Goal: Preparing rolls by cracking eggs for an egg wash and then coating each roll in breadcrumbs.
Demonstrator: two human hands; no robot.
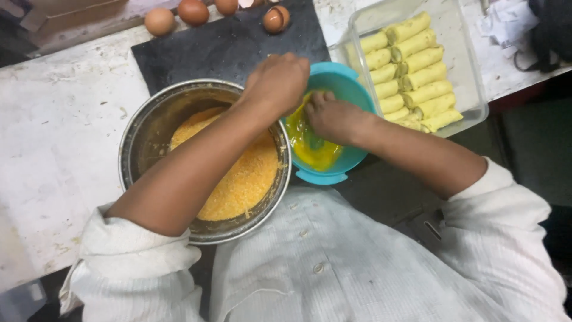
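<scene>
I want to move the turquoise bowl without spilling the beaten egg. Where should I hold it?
Probably by the flat tab handle on the turquoise bowl, reached from the person's side. It juts clear of the rim there, while the left hand and right hand crowd the top.

Teal bowl (339, 77) of yellow egg wash (313, 149), orange crumbs (244, 179), brown eggs (193, 11).

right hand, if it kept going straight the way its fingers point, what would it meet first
The right hand points left and down into the teal bowl, so it would likely meet the yellow beaten egg first, then the left hand just beyond. Depth is unclear; its fingertips may already touch the egg.
</scene>
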